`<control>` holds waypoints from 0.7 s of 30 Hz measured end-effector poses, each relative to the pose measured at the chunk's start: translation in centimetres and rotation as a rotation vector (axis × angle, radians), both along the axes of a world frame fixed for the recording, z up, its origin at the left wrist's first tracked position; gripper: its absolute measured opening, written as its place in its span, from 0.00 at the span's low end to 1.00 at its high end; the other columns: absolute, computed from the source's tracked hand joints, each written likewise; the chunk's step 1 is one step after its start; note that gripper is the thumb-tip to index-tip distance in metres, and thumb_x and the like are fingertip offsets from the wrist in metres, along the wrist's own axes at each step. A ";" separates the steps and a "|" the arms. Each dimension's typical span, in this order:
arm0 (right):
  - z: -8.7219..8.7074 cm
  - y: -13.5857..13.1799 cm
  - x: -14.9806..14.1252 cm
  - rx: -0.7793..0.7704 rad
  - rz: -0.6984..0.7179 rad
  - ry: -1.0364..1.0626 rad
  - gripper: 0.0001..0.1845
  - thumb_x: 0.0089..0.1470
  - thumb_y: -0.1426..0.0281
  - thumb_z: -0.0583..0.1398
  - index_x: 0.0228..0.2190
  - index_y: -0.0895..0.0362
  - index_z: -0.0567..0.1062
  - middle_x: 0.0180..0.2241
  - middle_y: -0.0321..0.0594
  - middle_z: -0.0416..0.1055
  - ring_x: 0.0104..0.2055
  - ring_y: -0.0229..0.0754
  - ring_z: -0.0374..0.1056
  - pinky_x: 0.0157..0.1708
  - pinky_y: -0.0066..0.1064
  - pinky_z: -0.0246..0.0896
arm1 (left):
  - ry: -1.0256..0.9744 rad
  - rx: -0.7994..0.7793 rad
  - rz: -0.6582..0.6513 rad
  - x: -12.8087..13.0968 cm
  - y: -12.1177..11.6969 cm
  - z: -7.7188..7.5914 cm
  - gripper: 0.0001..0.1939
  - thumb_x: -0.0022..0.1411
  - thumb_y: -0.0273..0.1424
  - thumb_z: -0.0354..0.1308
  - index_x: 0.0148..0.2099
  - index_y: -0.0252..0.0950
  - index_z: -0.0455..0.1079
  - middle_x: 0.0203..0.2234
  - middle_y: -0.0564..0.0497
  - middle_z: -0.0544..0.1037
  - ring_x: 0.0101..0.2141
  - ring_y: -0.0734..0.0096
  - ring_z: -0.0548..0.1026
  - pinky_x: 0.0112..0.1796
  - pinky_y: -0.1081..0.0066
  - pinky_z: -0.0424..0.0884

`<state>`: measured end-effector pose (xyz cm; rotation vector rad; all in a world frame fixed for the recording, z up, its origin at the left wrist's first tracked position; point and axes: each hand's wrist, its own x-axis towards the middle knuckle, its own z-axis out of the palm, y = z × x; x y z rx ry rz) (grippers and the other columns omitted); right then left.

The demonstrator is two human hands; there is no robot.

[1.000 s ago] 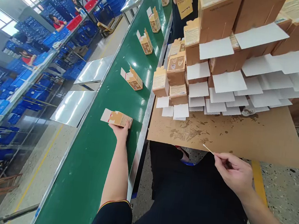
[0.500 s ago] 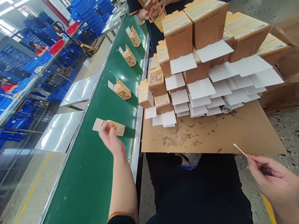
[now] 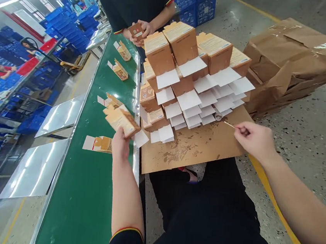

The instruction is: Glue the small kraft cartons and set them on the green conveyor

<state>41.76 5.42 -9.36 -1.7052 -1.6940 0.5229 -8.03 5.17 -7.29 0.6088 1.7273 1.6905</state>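
Observation:
My left hand (image 3: 120, 145) grips a small brown carton (image 3: 122, 121), its white flap hanging out to the right, above the belt's edge. My right hand (image 3: 255, 141) pinches a cotton swab (image 3: 229, 124). The swab's tip points left, close to a small round glass dish (image 3: 218, 116) on the brown board (image 3: 195, 145). Stacked on that board are several brown cartons (image 3: 185, 43), their white flaps (image 3: 188, 100) sticking out toward me. Another carton (image 3: 104, 144) lies on the green belt (image 3: 85, 191), just left of my left wrist.
More open cartons (image 3: 120, 70) stand farther up the belt. Across the stack, a co-worker's hands (image 3: 143, 30) hold a brown carton. A large paper-wrapped bundle (image 3: 300, 62) sits on the floor at right. Blue crates (image 3: 197, 5) stand behind. Metal side plates (image 3: 36, 167) flank the belt.
My left hand, formerly over a carton on the belt, now holds a carton near the stack. My right hand has brought the swab leftward to the glass dish. The view has shifted.

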 end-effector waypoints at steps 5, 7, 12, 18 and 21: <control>1.0 5.8 -1.1 -0.098 0.185 -0.307 0.09 0.60 0.74 0.60 0.32 0.59 0.82 0.32 0.50 0.83 0.34 0.46 0.73 0.39 0.35 0.60 | -0.143 0.110 -0.141 3.0 -9.0 -2.3 0.39 0.53 0.46 0.84 0.65 0.43 0.81 0.67 0.41 0.82 0.68 0.42 0.80 0.64 0.51 0.82; 0.9 7.1 -1.4 -0.089 0.230 -0.356 0.10 0.61 0.75 0.60 0.31 0.61 0.82 0.31 0.51 0.83 0.33 0.45 0.72 0.37 0.35 0.56 | -0.163 0.086 -0.203 5.0 -10.8 -3.8 0.43 0.51 0.46 0.86 0.66 0.44 0.79 0.67 0.39 0.82 0.68 0.40 0.80 0.66 0.47 0.80; 0.1 7.6 -0.2 -0.050 0.218 -0.298 0.13 0.64 0.73 0.60 0.29 0.61 0.81 0.27 0.41 0.79 0.28 0.36 0.69 0.35 0.30 0.56 | -0.082 0.067 -0.245 8.8 -11.3 -7.4 0.47 0.48 0.46 0.89 0.66 0.45 0.75 0.63 0.38 0.83 0.66 0.44 0.82 0.67 0.46 0.79; -2.7 -1.2 -5.0 0.059 0.241 0.190 0.06 0.61 0.73 0.66 0.37 0.56 0.86 0.28 0.37 0.82 0.27 0.38 0.73 0.30 0.29 0.68 | -0.003 -0.027 -0.252 9.7 -10.6 -8.9 0.46 0.45 0.49 0.88 0.61 0.41 0.75 0.57 0.37 0.85 0.62 0.43 0.84 0.65 0.46 0.79; -4.9 -6.7 -10.8 0.075 0.551 0.279 0.09 0.66 0.75 0.63 0.35 0.53 0.83 0.28 0.36 0.80 0.27 0.38 0.73 0.31 0.30 0.69 | 0.049 -0.013 -0.236 9.6 -10.8 -8.9 0.47 0.45 0.51 0.88 0.62 0.41 0.74 0.57 0.38 0.85 0.59 0.45 0.86 0.64 0.47 0.80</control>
